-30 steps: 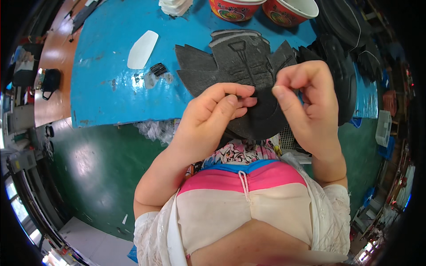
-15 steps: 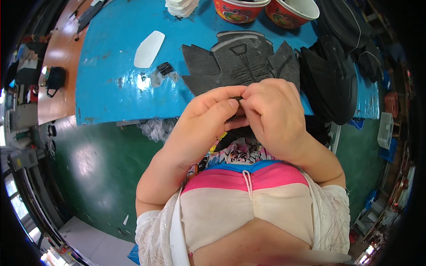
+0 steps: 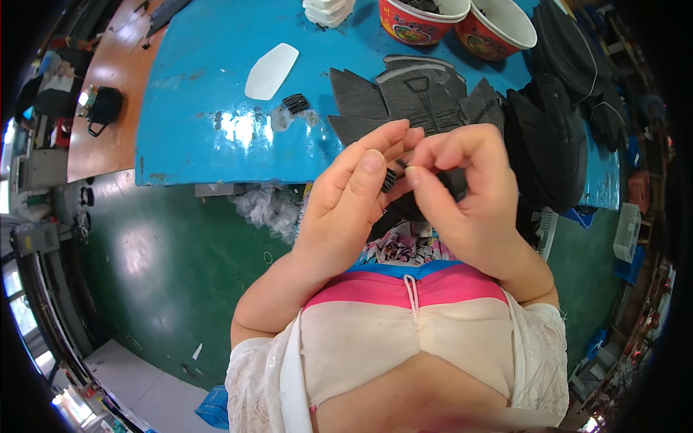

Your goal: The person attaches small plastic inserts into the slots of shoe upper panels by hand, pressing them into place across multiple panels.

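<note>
In front of my body, my left hand (image 3: 345,198) is curled around a small black ribbed piece (image 3: 390,180), which shows between thumb and fingers. My right hand (image 3: 473,191) pinches a thin dark strip (image 3: 402,165) between thumb and fingertips, close beside the left fingers. Whether the strip is joined to the ribbed piece I cannot tell. Just beyond my hands lies a flat black foam-like sheet cut with pointed flaps (image 3: 361,97), partly hidden by my fingers. Another small black ribbed piece (image 3: 295,103) rests on the table to its left.
The blue-covered table (image 3: 195,101) carries a white flat template (image 3: 272,71), a stack of white pieces (image 3: 328,11) and two red-and-white tubs (image 3: 422,25) holding dark bits. Stacked black curved pads (image 3: 548,144) stand at the right. A crumpled clear plastic bag (image 3: 267,209) hangs below the table edge.
My hands have moved slightly apart, and the left one has opened a little around the ribbed piece. The right hand now draws a dark strip between its fingertips. The whole view has shifted.
</note>
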{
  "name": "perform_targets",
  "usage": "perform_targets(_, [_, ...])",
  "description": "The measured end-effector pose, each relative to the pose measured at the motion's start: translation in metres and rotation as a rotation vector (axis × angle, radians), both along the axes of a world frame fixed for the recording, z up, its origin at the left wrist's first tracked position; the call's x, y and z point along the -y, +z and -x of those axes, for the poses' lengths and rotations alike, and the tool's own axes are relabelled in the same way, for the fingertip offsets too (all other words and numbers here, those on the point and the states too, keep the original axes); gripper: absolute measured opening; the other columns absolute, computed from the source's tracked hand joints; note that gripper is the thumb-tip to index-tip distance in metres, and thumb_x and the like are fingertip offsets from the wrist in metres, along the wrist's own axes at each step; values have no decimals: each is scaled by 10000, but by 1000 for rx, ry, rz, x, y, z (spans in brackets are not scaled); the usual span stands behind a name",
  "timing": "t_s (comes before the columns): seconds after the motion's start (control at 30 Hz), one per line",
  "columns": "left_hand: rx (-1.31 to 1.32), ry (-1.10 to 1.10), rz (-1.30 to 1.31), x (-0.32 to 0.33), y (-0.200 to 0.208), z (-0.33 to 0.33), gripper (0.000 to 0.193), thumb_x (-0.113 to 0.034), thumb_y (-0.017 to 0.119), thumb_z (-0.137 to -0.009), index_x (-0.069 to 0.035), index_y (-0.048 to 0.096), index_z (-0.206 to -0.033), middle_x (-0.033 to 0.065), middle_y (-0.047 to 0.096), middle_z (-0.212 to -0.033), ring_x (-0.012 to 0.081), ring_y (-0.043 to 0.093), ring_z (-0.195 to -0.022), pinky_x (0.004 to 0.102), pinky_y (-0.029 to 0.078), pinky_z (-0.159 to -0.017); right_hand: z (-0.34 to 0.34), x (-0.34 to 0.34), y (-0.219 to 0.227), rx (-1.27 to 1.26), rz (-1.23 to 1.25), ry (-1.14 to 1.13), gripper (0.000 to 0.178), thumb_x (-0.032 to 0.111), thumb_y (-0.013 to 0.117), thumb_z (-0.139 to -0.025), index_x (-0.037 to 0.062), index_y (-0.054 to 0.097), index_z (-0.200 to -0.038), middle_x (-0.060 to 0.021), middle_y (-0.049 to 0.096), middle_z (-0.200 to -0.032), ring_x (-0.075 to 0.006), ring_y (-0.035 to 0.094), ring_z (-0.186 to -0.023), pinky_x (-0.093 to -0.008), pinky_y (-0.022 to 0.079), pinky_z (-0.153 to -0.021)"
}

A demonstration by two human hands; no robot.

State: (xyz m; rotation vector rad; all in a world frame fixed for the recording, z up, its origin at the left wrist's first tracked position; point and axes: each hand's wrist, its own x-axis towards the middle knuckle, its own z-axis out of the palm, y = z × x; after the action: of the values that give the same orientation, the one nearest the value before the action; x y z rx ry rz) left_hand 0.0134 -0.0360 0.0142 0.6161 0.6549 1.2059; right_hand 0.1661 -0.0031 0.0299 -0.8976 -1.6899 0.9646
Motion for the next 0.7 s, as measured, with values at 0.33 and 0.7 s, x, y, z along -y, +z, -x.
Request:
perform_targets(0.33, [-61, 241, 43, 12, -15, 8, 325, -185, 358, -1062, 4, 450, -1309, 141, 588, -1258, 176, 586, -1088, 283, 495, -893, 33, 3, -16, 307, -318, 65, 236, -3, 678, -767, 74, 570, -962, -82, 578, -844, -290, 577, -767, -394, 453, -669])
perform_targets(0.7, [-564, 604, -30, -3, -54, 98, 309, -252, 365, -1062, -15, 487, -1219, 81, 614, -874, 91, 447, -592, 232, 380, -553, 39, -56, 24, 480, -495, 62, 179, 7, 689, -769, 64, 608, -918, -68, 643, -858, -268, 620, -807, -353, 493, -709])
